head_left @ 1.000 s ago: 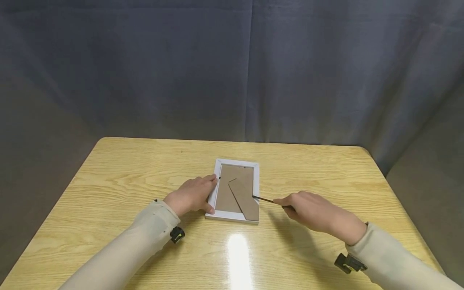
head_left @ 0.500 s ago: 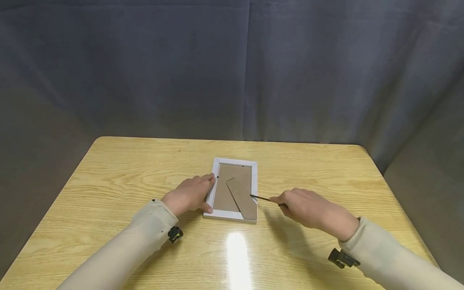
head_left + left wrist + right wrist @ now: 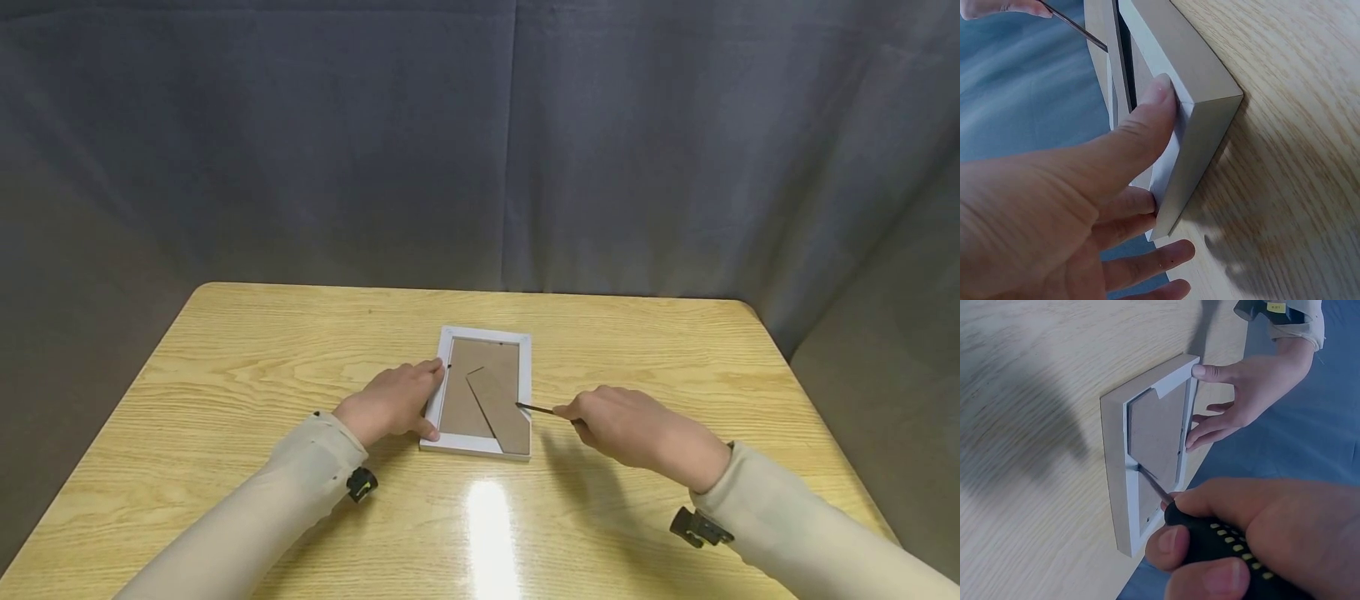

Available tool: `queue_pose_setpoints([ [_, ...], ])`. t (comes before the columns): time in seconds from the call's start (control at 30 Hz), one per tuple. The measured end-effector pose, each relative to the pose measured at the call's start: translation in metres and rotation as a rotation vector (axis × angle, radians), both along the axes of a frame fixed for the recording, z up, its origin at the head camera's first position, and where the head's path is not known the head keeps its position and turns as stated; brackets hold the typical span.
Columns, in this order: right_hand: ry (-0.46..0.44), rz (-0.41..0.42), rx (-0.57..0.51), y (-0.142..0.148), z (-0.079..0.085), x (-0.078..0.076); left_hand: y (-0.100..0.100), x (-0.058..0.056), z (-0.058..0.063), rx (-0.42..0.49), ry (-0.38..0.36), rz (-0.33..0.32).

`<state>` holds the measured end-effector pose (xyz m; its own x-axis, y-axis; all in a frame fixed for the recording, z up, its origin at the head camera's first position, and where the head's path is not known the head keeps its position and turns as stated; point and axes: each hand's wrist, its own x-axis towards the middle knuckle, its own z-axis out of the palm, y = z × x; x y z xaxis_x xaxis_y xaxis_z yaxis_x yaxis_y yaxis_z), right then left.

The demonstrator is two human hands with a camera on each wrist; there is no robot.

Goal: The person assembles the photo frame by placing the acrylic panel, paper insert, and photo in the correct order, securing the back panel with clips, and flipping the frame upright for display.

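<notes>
A white picture frame lies back side up on the table, showing its brown backing board and the slanted stand flap. My left hand grips its left side, the thumb on the near left corner and the fingers along the outer edge. In my right hand is a screwdriver, its dark handle with yellow dots held between thumb and fingers. The thin shaft reaches to the frame's right inner edge, its tip right beside the stand flap. Small dark tabs show along the inner edges.
The wooden table ends at a grey curtain behind and at both sides. A bright light reflection lies on the wood in front of the frame. Black buckles hang at both sleeve cuffs.
My right hand and forearm have shifted slightly left, while the screwdriver tip stays at the frame's right inner edge. The left hand keeps its hold; the whole view has drifted a little.
</notes>
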<state>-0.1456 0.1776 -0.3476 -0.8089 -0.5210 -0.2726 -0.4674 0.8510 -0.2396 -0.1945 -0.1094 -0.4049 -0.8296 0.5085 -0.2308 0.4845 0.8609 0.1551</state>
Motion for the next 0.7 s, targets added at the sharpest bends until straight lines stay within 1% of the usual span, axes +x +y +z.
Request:
queue_pose_setpoints([
  [0.13, 0.003, -0.009, 0.018, -0.0022, -0.0008, 0.0004, 0.0005, 0.0005, 0.0003, 0.006, -0.011, 0.009],
  [0.4, 0.044, -0.001, 0.04, -0.0068, 0.0006, 0.0019, 0.0005, 0.0006, 0.0019, 0.007, -0.014, 0.014],
  [0.53, 0.049, 0.002, 0.049, -0.008, 0.0016, 0.0022, 0.0004, 0.0011, 0.0029, 0.014, -0.014, 0.015],
  [0.7, 0.025, 0.026, 0.008, -0.0013, 0.0002, -0.0007, 0.0005, 0.0009, 0.0023, 0.015, -0.023, 0.013],
])
